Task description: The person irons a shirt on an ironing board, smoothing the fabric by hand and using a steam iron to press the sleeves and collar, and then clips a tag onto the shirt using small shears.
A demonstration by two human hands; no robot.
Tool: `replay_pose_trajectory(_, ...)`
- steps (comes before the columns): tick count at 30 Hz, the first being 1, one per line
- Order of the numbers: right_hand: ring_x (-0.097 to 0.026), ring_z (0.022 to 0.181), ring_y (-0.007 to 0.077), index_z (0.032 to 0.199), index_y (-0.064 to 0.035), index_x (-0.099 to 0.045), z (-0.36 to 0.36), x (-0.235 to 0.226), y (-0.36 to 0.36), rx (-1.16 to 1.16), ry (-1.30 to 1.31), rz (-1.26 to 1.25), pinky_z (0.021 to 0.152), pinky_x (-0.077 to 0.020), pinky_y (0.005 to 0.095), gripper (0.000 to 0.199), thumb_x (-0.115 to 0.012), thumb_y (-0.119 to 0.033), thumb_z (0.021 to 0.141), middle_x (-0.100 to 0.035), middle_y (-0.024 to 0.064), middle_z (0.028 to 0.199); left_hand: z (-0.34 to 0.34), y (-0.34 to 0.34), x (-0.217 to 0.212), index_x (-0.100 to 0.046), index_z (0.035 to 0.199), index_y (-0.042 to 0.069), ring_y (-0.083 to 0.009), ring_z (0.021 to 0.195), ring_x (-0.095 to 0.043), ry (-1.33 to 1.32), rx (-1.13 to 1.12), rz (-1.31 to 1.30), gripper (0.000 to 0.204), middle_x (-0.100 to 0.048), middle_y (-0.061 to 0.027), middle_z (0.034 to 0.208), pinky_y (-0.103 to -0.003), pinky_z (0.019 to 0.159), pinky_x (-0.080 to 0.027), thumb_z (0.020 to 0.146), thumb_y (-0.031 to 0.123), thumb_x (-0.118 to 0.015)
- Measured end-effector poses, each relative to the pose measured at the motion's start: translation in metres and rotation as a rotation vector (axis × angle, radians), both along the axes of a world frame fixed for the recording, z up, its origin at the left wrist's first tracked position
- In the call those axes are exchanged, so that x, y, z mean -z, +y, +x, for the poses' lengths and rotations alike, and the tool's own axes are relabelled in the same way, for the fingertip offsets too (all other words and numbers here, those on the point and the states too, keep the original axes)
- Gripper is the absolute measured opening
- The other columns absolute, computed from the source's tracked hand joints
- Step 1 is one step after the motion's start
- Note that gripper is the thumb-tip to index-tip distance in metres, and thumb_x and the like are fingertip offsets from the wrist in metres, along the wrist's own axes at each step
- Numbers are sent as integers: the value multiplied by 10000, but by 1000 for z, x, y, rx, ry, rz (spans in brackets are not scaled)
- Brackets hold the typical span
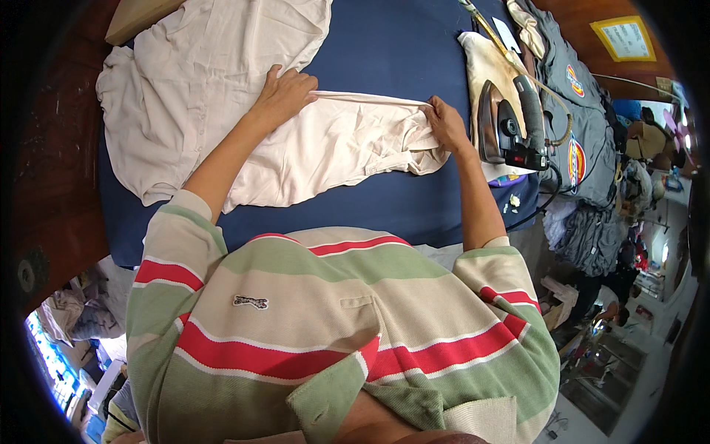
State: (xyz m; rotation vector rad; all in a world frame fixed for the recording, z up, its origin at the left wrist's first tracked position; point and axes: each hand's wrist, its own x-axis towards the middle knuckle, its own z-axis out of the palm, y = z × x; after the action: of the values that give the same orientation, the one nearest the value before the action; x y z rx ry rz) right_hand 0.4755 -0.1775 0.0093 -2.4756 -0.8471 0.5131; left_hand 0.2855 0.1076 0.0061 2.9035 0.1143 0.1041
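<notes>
A cream, long-sleeved shirt [185, 96] lies spread over the blue-covered table. Its wrinkled sleeve [336, 148] stretches out to the right. My left hand [285, 95] is closed on the cloth at the sleeve's upper end, fingers bent. At the cuff end, my right hand [447, 127] pinches the upper edge of the sleeve. Between both hands that edge runs taut and nearly straight, while the cloth below lies in loose creases. Just right of my right hand stands an iron [506, 126] with a dark grey handle, on a pale scorched pad [484, 55].
A hose and black cord [551, 200] trail from the iron. Grey garments with round patches [577, 96] lie piled at the right. Small whitish scraps [512, 201] sit near the table's front right corner. A cardboard piece [137, 18] lies at far left. Blue cloth [392, 44] covers the table.
</notes>
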Motion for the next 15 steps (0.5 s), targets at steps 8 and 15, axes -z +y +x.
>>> replay_pose_trajectory(8,-567,835,344,1029,-67,-529,2,3,-2,-71,-160,17,713,-436,408,288,-610,-204,790,-597,154,880,2,-18,7,-571,1017,128,-156,1027,-514,-239,-127,72,213,-572,10,999,-477,1007,-240,814,193,-572)
replay_pose_trajectory(15,-558,781,205,1015,-10,-600,-28,-23,37,-21,-46,412,700,-465,329,235,-618,-96,798,-599,125,947,-38,-113,7,-595,977,125,-186,854,-540,-227,410,-145,296,-550,-32,840,-419,875,-360,752,313,-643)
